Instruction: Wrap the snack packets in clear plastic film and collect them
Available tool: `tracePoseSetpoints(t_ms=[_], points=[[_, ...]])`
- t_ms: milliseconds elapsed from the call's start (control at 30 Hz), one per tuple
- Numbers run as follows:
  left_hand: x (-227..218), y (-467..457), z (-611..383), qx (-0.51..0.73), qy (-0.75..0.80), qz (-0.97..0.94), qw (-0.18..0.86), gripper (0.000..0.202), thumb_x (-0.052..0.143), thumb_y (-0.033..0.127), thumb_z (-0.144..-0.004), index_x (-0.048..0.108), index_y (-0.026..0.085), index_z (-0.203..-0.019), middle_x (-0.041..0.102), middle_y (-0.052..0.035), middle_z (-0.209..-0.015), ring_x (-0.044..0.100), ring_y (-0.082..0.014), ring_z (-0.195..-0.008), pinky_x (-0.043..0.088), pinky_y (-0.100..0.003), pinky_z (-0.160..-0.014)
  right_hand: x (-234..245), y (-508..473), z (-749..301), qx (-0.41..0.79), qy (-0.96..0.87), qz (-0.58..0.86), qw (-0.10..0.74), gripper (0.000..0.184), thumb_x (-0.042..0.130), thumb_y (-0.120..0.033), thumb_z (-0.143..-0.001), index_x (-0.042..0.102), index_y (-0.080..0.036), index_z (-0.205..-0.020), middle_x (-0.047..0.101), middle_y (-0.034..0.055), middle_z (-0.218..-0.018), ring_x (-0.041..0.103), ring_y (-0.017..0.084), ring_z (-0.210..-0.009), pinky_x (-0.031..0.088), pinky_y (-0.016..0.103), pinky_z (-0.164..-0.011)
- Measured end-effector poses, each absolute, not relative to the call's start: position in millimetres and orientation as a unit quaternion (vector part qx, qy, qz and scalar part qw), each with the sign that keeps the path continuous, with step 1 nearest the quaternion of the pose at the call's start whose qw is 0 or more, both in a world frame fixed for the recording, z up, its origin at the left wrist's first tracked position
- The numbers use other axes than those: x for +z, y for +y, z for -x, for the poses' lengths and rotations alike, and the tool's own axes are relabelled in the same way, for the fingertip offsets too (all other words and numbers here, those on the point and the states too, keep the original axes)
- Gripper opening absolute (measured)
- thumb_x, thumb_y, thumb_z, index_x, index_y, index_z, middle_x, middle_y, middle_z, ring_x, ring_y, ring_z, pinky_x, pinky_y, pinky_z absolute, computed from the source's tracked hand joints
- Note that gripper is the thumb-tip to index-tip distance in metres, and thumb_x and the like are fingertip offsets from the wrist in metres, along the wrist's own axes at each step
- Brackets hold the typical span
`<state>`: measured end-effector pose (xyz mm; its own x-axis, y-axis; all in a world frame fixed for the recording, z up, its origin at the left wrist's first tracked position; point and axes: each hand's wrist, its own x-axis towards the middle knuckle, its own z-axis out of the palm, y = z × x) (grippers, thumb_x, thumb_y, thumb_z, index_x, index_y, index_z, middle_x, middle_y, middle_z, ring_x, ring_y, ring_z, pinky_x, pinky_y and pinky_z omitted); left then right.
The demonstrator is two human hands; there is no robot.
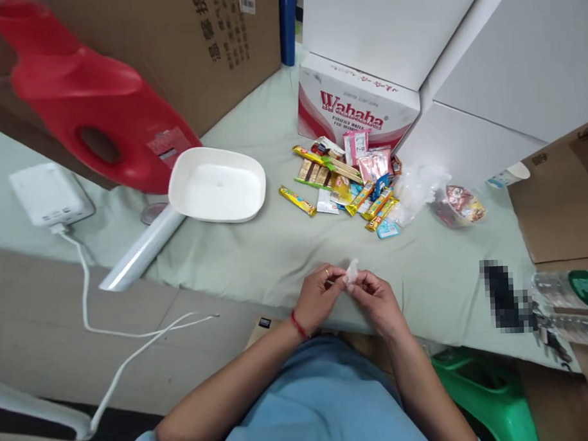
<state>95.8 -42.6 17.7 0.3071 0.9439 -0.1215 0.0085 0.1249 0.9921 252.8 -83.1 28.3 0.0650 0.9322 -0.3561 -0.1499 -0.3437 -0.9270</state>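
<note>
Near the table's front edge my left hand [318,298] and my right hand [376,301] meet, both pinching a small white wrapped sweet [352,270] between their fingertips. A red string circles my left wrist and a ring shows on a left finger. Farther back lies a pile of snack packets [350,180] in yellow, pink and blue wrappers. An empty white dish [217,184] sits to the left of the pile.
A Wahaha carton [357,102] and white boxes stand behind the snacks. A red plastic object [87,105] hangs at the upper left before a big brown box. A white charger [49,193] with cable, a clear roll [140,248], a crumpled plastic bag [418,187] and a green stool [488,394] are around.
</note>
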Motion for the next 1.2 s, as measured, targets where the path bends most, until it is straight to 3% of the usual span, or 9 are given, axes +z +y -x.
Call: tracePoseSetpoints(t_ms=[133, 267, 400, 500, 667, 767, 867, 1067, 1200], points=[[14, -40, -88, 0.372, 0.447, -0.465, 0.667, 0.03, 0.068, 0.048, -0.086, 0.068, 0.018, -0.081, 0.062, 0.0009, -0.067, 0.053, -0.0131, -0.064, 0.043, -0.027, -0.066, 34, -79, -265, 0.648, -0.267, 0.526, 0.482, 0.036, 0.094, -0.045, -0.07, 0.07, -0.019, -0.075, 0.047, -0.0062, -0.06, 0.031, 0.006, -0.053, 0.024, 0.021, -0.05], [16, -38, -81, 0.42, 0.437, -0.356, 0.711, 0.027, 0.076, 0.043, -0.076, 0.064, 0.019, -0.074, 0.058, 0.0035, -0.064, 0.05, -0.0113, -0.063, 0.042, -0.026, -0.065, 41, -75, -280, 0.655, -0.197, 0.495, 0.536, 0.033, 0.096, -0.037, -0.068, 0.07, -0.02, -0.08, 0.052, -0.0055, -0.066, 0.04, 0.006, -0.056, 0.036, 0.018, -0.05], [19, -33, -71, 0.447, 0.394, -0.241, 0.766, 0.023, 0.08, 0.032, -0.065, 0.062, 0.018, -0.071, 0.068, -0.0005, -0.086, 0.056, -0.0111, -0.073, 0.045, -0.025, -0.069, 46, -73, -292, 0.64, -0.173, 0.499, 0.559, 0.037, 0.098, -0.035, -0.065, 0.067, -0.021, -0.081, 0.064, -0.0036, -0.079, 0.06, 0.01, -0.07, 0.058, 0.023, -0.066], [19, -32, -63, 0.433, 0.397, -0.245, 0.771, 0.025, 0.081, 0.033, -0.067, 0.063, 0.018, -0.076, 0.07, -0.0046, -0.102, 0.061, -0.0139, -0.081, 0.048, -0.027, -0.072, 48, -75, -297, 0.65, -0.175, 0.514, 0.531, 0.039, 0.097, -0.037, -0.067, 0.066, -0.022, -0.083, 0.062, -0.0052, -0.072, 0.059, 0.009, -0.064, 0.056, 0.019, -0.055], [26, -45, -52, 0.519, 0.471, -0.481, 0.526, 0.022, 0.072, 0.03, -0.082, 0.065, 0.023, -0.102, 0.065, -0.007, -0.116, 0.062, -0.0222, -0.11, 0.051, -0.035, -0.093, 53, -78, -295, 0.615, -0.194, 0.56, 0.519, 0.045, 0.097, -0.046, -0.067, 0.062, -0.022, -0.082, 0.059, -0.0056, -0.065, 0.058, 0.008, -0.056, 0.048, 0.014, -0.044], [42, -56, -58, 0.494, 0.424, -0.633, 0.419, 0.016, 0.061, 0.032, -0.093, 0.067, 0.023, -0.105, 0.065, -0.0088, -0.11, 0.061, -0.024, -0.107, 0.049, -0.041, -0.097, 59, -77, -289, 0.595, -0.206, 0.583, 0.513, 0.048, 0.097, -0.049, -0.065, 0.061, -0.021, -0.08, 0.057, -0.0058, -0.065, 0.058, 0.009, -0.056, 0.049, 0.015, -0.045], [51, -61, -79, 0.427, 0.424, -0.69, 0.403, 0.02, 0.064, 0.039, -0.094, 0.067, 0.023, -0.105, 0.068, -0.0101, -0.105, 0.062, -0.0254, -0.102, 0.05, -0.041, -0.092, 66, -76, -279, 0.583, -0.242, 0.587, 0.508, 0.046, 0.094, -0.051, -0.068, 0.061, -0.021, -0.079, 0.055, -0.0054, -0.068, 0.058, 0.009, -0.057, 0.049, 0.017, -0.045], [40, -48, -103, 0.385, 0.422, -0.619, 0.54, 0.024, 0.061, 0.04, -0.095, 0.068, 0.022, -0.083, 0.07, -0.0049, -0.086, 0.062, -0.0209, -0.087, 0.048, -0.034, -0.084, 75, -77, -280, 0.583, -0.282, 0.57, 0.506, 0.041, 0.092, -0.048, -0.072, 0.062, -0.021, -0.08, 0.051, -0.006, -0.061, 0.047, 0.008, -0.052, 0.038, 0.017, -0.041], [34, -39, -96, 0.378, 0.425, -0.501, 0.652, 0.034, 0.062, 0.051, -0.095, 0.069, 0.019, -0.085, 0.071, -0.0033, -0.084, 0.061, -0.0171, -0.08, 0.047, -0.03, -0.077, 70, -77, -296, 0.571, -0.25, 0.564, 0.541, 0.04, 0.093, -0.046, -0.071, 0.064, -0.022, -0.083, 0.052, -0.0057, -0.066, 0.045, 0.007, -0.055, 0.035, 0.016, -0.044]])
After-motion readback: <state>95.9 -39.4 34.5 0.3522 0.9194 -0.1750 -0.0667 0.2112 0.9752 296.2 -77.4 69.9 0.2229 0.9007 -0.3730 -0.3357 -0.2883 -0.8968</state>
